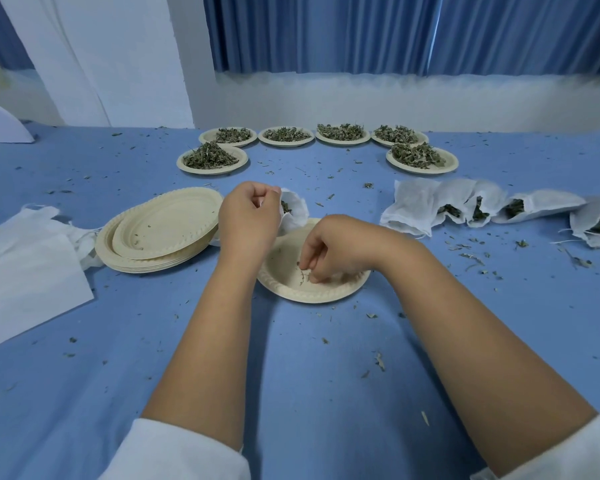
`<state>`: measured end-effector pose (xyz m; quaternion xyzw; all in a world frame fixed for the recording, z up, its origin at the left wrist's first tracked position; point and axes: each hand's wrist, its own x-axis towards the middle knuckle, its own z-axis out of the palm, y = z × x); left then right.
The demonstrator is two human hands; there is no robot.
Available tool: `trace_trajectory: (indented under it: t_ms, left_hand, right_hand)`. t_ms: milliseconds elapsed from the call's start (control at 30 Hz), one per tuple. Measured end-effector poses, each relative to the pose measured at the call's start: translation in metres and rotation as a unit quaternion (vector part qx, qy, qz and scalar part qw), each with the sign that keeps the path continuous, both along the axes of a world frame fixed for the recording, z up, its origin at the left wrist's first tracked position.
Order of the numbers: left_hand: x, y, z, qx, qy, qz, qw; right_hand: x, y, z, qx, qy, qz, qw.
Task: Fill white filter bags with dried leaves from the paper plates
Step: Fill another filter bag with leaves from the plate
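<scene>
My left hand pinches the mouth of a white filter bag, holding it open above the far rim of a nearly bare paper plate. Dark dried leaves show inside the bag. My right hand reaches down into that plate, its fingertips pinching the last leaf bits on its floor. Several plates heaped with dried leaves stand in an arc at the back of the table.
A stack of bare paper plates sits at the left beside flat unfilled filter bags. Several filled bags lie in a row at the right. Leaf crumbs litter the blue cloth.
</scene>
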<state>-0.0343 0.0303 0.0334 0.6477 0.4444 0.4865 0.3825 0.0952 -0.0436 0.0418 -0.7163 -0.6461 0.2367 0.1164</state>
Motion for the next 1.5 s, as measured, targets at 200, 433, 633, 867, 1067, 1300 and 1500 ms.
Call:
trace_trajectory:
  t_ms: [200,433,633,867,1067,1300,1500]
  left_hand:
    - [0.0,0.0,0.0,-0.003,-0.002,-0.004,1.0]
    - [0.0,-0.002,0.001,-0.01,-0.006,-0.012,1.0]
    - [0.0,-0.001,0.001,-0.009,0.001,-0.01,1.0]
    - [0.0,-0.001,0.002,-0.017,-0.005,-0.008,1.0]
    - [0.001,-0.004,0.002,-0.013,0.008,-0.021,1.0]
    - [0.001,-0.003,0.003,-0.012,-0.001,-0.02,1.0]
    - [0.001,-0.004,0.003,-0.005,0.0,-0.024,1.0]
  right_hand:
    - [0.0,-0.001,0.0,-0.01,0.022,0.007,1.0]
    - [-0.005,0.002,-0.004,0.022,0.0,0.013,1.0]
    - [-0.009,0.003,-0.007,0.022,0.0,-0.003,1.0]
    - [0.014,-0.006,0.019,0.135,0.219,-0.073,0.964]
    - [0.002,0.001,0.012,0.292,0.326,-0.176,0.882]
    - [-0.011,0.007,0.004,0.3,0.365,-0.145,0.869]
    - [-0.001,0.012,-0.003,0.32,0.3,-0.199,0.876]
